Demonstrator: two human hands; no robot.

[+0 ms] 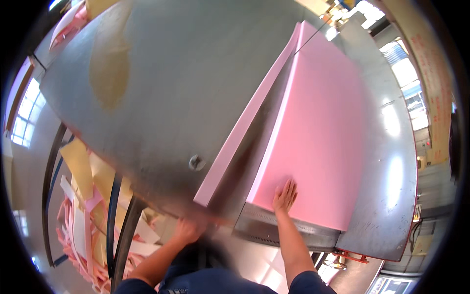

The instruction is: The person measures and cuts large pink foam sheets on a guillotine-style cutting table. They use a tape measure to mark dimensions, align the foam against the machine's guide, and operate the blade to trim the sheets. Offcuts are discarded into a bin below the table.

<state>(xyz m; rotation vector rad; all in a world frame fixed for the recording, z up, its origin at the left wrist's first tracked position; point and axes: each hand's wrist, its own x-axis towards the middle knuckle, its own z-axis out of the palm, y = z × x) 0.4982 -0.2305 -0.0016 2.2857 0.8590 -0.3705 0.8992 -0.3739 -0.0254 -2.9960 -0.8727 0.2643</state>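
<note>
Under right hand, spread flat: pink slab. Strip already cut off; left hand blurred, grip unclear.

Left hand motion-blurred, grip unclear

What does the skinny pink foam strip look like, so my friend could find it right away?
Start at the big grey metal table. Beside the wide pink foam slab under the right hand, a long narrow pink foam strip runs slantwise, its near end by the left hand. Unlike the broad slab, it is thin as a plank.
</note>
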